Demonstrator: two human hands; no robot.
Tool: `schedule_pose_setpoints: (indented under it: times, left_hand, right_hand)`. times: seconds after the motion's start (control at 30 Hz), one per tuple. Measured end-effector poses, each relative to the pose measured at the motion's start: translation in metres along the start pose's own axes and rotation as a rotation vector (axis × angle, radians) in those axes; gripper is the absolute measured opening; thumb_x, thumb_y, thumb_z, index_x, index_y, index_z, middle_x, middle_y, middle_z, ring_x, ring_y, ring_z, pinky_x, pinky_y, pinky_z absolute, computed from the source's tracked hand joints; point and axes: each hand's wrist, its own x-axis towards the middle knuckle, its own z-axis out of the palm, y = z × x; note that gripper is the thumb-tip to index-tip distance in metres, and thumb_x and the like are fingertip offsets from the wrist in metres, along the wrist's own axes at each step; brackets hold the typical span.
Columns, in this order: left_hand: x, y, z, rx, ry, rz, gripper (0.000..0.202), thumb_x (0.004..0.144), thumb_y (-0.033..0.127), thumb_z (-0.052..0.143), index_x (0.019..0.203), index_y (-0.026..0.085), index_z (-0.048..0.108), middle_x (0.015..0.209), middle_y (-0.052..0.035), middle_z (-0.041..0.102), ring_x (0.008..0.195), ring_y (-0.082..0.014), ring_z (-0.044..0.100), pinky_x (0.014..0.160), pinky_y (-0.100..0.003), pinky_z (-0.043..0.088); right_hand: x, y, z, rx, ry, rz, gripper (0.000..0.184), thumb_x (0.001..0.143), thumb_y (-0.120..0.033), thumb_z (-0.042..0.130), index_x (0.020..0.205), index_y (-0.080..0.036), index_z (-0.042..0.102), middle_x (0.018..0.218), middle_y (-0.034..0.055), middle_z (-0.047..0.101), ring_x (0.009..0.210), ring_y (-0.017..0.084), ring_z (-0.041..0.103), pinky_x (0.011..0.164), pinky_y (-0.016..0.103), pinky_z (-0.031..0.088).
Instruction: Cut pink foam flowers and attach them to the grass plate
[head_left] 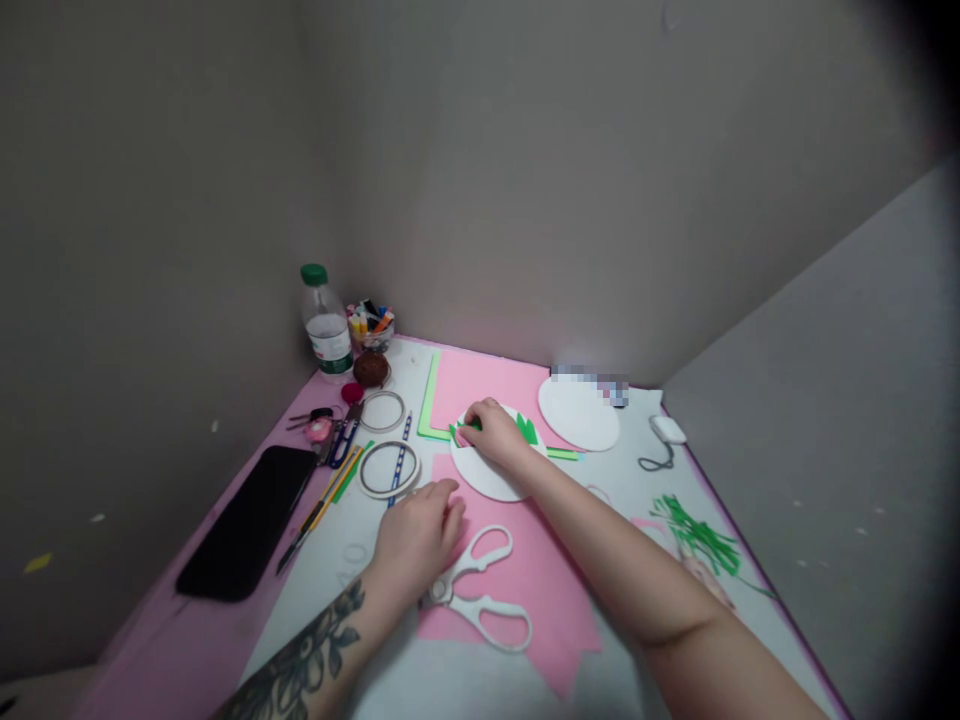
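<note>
Over a white paper disc, my right hand has its fingers pinched on a small pink paper piece, mostly hidden by the fingertips. Green paper leaves lie on the disc, on both sides of the hand. My left hand rests palm down just left of the disc, its fingers loosely bent, the thumb apart and nothing visible in it. Beside its thumb lie white-handled scissors, handles spread, on pink paper; their blades are hidden under the left hand.
Left are tape rolls, a pencil, a black phone, a box cutter and a bottle. Behind are pink sheets, a second white disc and a marker cup. Green paper strips lie right.
</note>
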Motion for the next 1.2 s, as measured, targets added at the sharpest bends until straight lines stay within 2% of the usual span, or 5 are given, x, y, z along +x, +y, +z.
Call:
schedule_pose_setpoints:
  times: [0.23,0.67,0.93,1.0,1.2]
  left_hand:
    - [0.000,0.000,0.000,-0.009,-0.012,-0.009,0.028,0.092,0.031,0.039,0.108,0.021,0.060,0.094,-0.0063,0.070,0.084,-0.0203,0.065,0.070,-0.028,0.043]
    - [0.000,0.002,0.005,-0.031,-0.043,-0.003,0.027,0.092,0.032,0.039,0.103,0.021,0.061,0.093,-0.0060,0.071,0.084,-0.0200,0.065,0.070,-0.027,0.042]
    - [-0.003,0.004,0.001,-0.007,0.000,-0.001,0.029,0.090,0.031,0.041,0.108,0.019,0.061,0.092,-0.0073,0.071,0.081,-0.0191,0.066,0.069,-0.026,0.043]
    - [-0.002,0.003,0.000,-0.003,0.016,0.004,0.029,0.090,0.031,0.042,0.107,0.019,0.061,0.091,-0.0073,0.071,0.081,-0.0190,0.065,0.069,-0.026,0.043]
    - [-0.002,0.002,0.002,-0.056,0.063,0.017,0.027,0.088,0.030,0.043,0.103,0.018,0.063,0.091,-0.0075,0.070,0.081,-0.0200,0.064,0.071,-0.029,0.043]
  right_hand:
    - [0.002,-0.003,-0.012,-0.102,-0.109,-0.029,0.023,0.073,-0.029,0.068,0.091,-0.021,0.057,0.100,0.0046,0.058,0.091,0.018,0.055,0.074,0.025,0.039]
    - [0.031,-0.020,-0.012,-0.311,-0.258,0.135,0.061,0.053,-0.034,0.081,0.104,-0.010,0.058,0.109,0.0229,0.061,0.100,0.035,0.059,0.073,0.035,0.044]
    - [0.002,-0.016,-0.055,-0.162,-0.086,-0.019,0.020,0.083,-0.024,0.055,0.101,-0.017,0.061,0.109,0.0092,0.064,0.095,0.018,0.059,0.077,0.025,0.040]
    - [-0.012,-0.009,-0.060,-0.149,-0.109,-0.056,0.015,0.081,-0.021,0.056,0.094,-0.018,0.063,0.102,0.0068,0.066,0.091,0.018,0.059,0.075,0.023,0.040]
    - [-0.038,0.015,-0.042,-0.163,-0.206,-0.071,0.052,0.057,-0.030,0.078,0.105,-0.018,0.060,0.103,0.0096,0.064,0.096,0.027,0.055,0.069,0.026,0.038]
